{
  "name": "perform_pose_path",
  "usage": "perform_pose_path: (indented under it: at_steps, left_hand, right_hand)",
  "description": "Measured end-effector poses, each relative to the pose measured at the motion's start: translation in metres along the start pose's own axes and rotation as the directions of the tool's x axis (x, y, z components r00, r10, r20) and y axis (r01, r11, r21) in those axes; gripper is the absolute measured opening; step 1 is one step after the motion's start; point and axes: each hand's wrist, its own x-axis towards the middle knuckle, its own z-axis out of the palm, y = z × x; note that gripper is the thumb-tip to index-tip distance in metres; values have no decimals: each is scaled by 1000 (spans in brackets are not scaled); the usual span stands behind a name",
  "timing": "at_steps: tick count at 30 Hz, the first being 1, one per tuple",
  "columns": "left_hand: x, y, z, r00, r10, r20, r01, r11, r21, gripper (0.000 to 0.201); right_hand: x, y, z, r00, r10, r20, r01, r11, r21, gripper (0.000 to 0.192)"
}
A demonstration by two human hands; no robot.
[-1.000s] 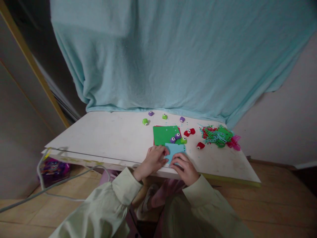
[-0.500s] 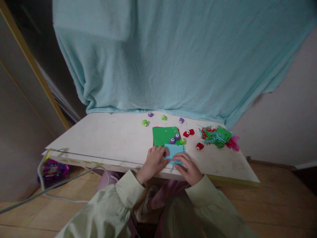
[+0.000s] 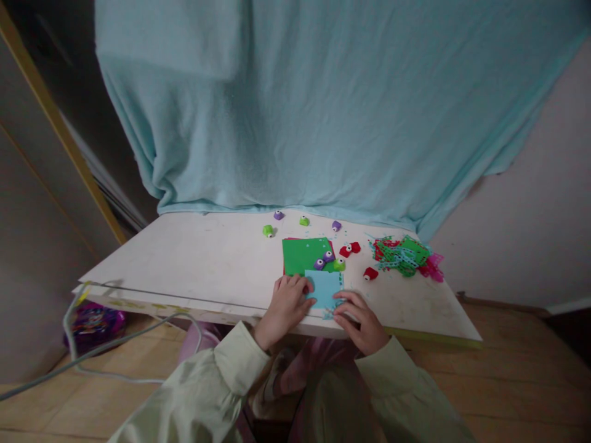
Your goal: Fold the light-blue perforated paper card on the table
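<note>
A light blue paper sheet (image 3: 323, 289) lies at the table's near edge, partly over a green paper sheet (image 3: 300, 255). My left hand (image 3: 287, 306) is on its left edge, thumb and fingers closed around that side. At the lower right corner, my right hand (image 3: 361, 321) has its fingers drawn together on a frayed blue paper strip (image 3: 329, 313); the fingers partly hide it. Small holes run along the sheet's right edge. On the green sheet rest purple punches (image 3: 319, 264) with white round buttons, beside a lime green punch (image 3: 340, 264).
Red punches (image 3: 370, 274) stand right of the sheets. Further right is a heap of perforated paper scraps (image 3: 404, 255). More punches, such as a green one (image 3: 268, 231), sit toward the blue cloth (image 3: 295, 123) behind. A grey cable (image 3: 115, 340) hangs at the left.
My right hand has moved right and slightly nearer me, off the sheet's middle to its lower right corner, uncovering more blue paper. My left hand stays on the left edge.
</note>
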Motion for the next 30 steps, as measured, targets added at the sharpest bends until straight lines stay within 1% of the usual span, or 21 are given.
perform_pose_path:
  at_steps: [2,4,6,8,11,14,20,23,27,30]
  left_hand:
    - [-5,6,-2,997,59,-44,-58,998,14,19]
    - [-10,11,-4,983,175,-58,-175,984,18,30]
    - [-14,15,-5,953,303,-22,-303,953,1,45]
    - [-17,16,-4,926,377,32,-376,926,-35,55]
    - [-19,12,-1,924,375,71,-368,926,-87,63]
    - [-18,7,3,933,352,76,-342,932,-121,68]
    - [-16,5,6,940,334,74,-320,935,-155,67]
    - [-16,5,4,939,337,68,-324,933,-157,67]
    - [-17,6,2,931,356,83,-344,929,-136,71]
    - [-17,7,0,925,366,103,-355,928,-114,76]
  right_hand:
    - [0,-3,-2,1000,0,10,0,1000,16,15]
    - [1,-4,-2,1000,-9,17,9,1000,12,24]
    - [4,-4,1,1000,-27,6,27,999,-22,27]
    - [6,-1,6,999,-38,-14,37,997,-68,26]
    - [8,3,13,998,-36,-44,31,994,-109,19]
    - [7,5,14,997,-39,-67,31,993,-114,14]
    - [-6,16,-2,997,-18,-79,10,996,-93,11]
    - [-11,18,-10,998,-22,-61,17,997,-80,13]
    - [-9,14,-12,999,-37,-37,34,996,-79,31]
    - [-3,13,-6,998,-48,-33,45,993,-105,28]
